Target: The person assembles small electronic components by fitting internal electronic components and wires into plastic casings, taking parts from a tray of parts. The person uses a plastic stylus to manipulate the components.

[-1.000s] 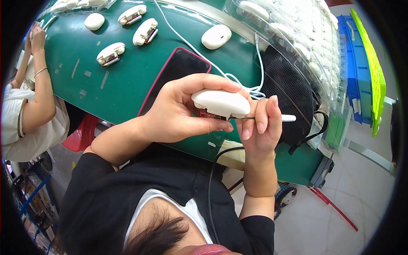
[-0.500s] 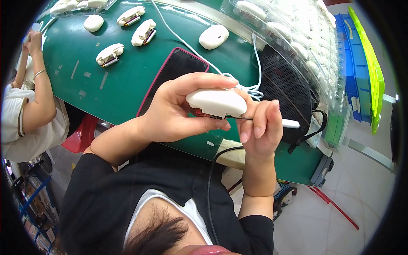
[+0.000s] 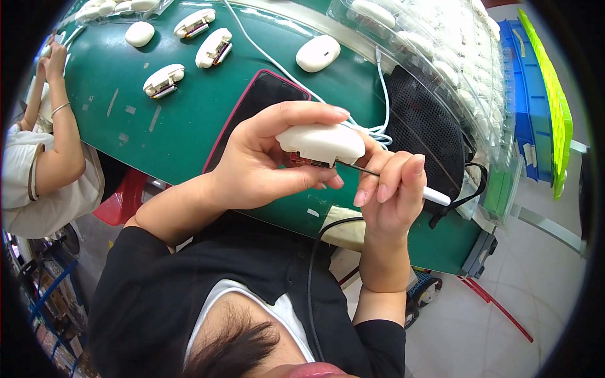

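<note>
My left hand (image 3: 255, 160) grips a white rounded plastic device (image 3: 322, 143) between thumb and fingers. Along its lower side the casing is open, and red and dark inner parts show there. In my right hand (image 3: 392, 189) is a thin dark-shafted screwdriver (image 3: 437, 196) with a white handle, pinched by the fingers. The shaft's tip reaches the open lower side of the device, close to my left fingertips. Whether the tip sits in a screw is too small to tell. Beneath my left hand, a phone with a pink edge (image 3: 259, 94) lies on the green table.
Three opened white devices (image 3: 164, 80) and a closed white one (image 3: 318, 54) lie on the green table (image 3: 135, 135). A white cable (image 3: 277, 65) runs past a black mesh bag (image 3: 423, 129). Clear trays (image 3: 466, 82) of white parts stand at right. A co-worker's arm (image 3: 63, 135) is at left.
My right hand has shifted slightly right and down, and the screwdriver now slopes more, its handle lower. The white device has tilted slightly in my left hand.
</note>
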Tool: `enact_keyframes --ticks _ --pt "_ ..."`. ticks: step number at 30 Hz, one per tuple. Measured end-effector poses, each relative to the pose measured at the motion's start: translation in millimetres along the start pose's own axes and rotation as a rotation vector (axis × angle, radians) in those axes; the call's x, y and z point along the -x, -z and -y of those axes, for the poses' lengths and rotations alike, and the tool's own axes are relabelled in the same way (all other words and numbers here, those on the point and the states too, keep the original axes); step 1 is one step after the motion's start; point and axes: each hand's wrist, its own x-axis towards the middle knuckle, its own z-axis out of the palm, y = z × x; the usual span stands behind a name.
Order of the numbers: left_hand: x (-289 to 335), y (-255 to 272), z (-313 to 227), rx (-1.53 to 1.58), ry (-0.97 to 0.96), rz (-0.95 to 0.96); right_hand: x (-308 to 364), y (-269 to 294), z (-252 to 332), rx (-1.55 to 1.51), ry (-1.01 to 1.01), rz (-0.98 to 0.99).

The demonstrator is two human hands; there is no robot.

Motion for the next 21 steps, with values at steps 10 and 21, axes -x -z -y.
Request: enact_keyframes --ticks 10,21 --pt "0.4 0.4 -1.5 -0.041 -0.005 -0.013 -1.3 2.1 -1.2 0.077 -0.002 0.026" --pt "-0.2 0.5 1.4 -0.033 -0.009 -0.001 -0.5 0.0 -1.5 -0.013 -0.059 0.01"
